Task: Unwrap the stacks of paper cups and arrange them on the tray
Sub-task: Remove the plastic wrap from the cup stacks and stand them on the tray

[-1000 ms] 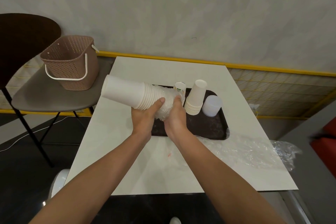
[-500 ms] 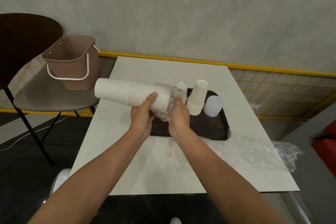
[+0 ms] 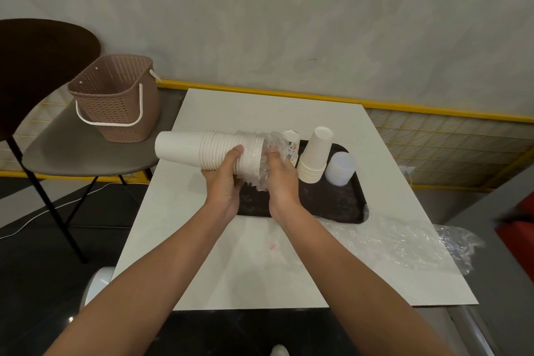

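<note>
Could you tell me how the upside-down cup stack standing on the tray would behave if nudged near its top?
The stack of paper cups is tall and narrow at the top, so it would probably tip rather than slide. Being paper, it is likely light and easy to dent. Toppled on the tray, its taper would probably roll it in a curve.

2 bare forearms reach from the near edge toward the far side, drawing close together at the wrists. The left grip [image 3: 224, 179] cups the stack of paper cups [image 3: 185, 149] from below, thumb raised against its near side, fingers curled underneath. Just right of it, the right grip [image 3: 281, 176] clutches the crumpled plastic wrap [image 3: 260, 180] at the stack's right end, thumb pointing up, back of the hand toward the camera.
</note>
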The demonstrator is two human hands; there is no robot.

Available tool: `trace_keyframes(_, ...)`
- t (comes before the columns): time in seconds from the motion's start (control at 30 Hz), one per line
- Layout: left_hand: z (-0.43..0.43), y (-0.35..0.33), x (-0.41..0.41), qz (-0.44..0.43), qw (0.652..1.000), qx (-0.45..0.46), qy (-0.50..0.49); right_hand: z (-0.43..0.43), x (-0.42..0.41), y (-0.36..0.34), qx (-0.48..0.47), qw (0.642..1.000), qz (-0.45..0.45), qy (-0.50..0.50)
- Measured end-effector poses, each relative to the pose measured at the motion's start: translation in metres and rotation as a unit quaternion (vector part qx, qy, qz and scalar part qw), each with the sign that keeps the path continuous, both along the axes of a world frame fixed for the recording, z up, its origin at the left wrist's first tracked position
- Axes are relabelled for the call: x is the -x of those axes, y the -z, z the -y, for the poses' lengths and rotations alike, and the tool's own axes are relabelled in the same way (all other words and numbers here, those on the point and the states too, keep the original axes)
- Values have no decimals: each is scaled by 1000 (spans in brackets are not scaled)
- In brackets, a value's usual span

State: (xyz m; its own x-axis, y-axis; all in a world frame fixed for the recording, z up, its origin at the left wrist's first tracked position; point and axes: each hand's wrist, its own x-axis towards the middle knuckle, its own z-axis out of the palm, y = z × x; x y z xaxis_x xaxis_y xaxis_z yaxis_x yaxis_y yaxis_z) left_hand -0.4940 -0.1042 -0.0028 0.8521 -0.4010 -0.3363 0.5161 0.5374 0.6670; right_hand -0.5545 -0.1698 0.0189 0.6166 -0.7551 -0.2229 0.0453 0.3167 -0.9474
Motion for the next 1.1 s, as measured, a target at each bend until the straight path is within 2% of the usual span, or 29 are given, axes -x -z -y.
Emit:
trace_keyframes(0.17, -4, 1, -3, -38, 999, 11, 25, 7, -1, 9, -33, 997, -36, 67)
trace_keyframes(0.33, -4, 3, -3, -78, 996, 19, 37, 15, 1, 17, -110, 986, -20, 127)
trace_keyframes(0.43, -7, 3, -4, -91, 994, 6, 52, 21, 4, 22, -82, 983, -43, 160)
trace_keyframes(0.53, -13, 8, -7, -92, 994, -13, 60, 27, 13, 24, -10, 984, -59, 167)
trace_keyframes(0.63, -21, 15, -13, -83, 994, -55, 44, 31, 22, 29, 89, 984, -89, 125)
trace_keyframes(0.73, -32, 22, -20, -90, 993, -74, 16, 30, 29, 42, 201, 967, -154, 41)
trace_keyframes(0.83, -42, 27, -28, -98, 991, -88, 1, 23, 32, 55, 305, 930, -197, -63)
trace_keyframes(0.9, -46, 29, -29, -95, 991, -97, 1, 15, 31, 63, 368, 888, -229, -155)
trace_keyframes(0.97, -49, 30, -27, -88, 991, -95, 8, 7, 29, 72, 398, 855, -258, -210)
trace_keyframes(1.1, -50, 36, -18, -64, 990, -121, 40, -3, 26, 88, 414, 833, -296, -218)
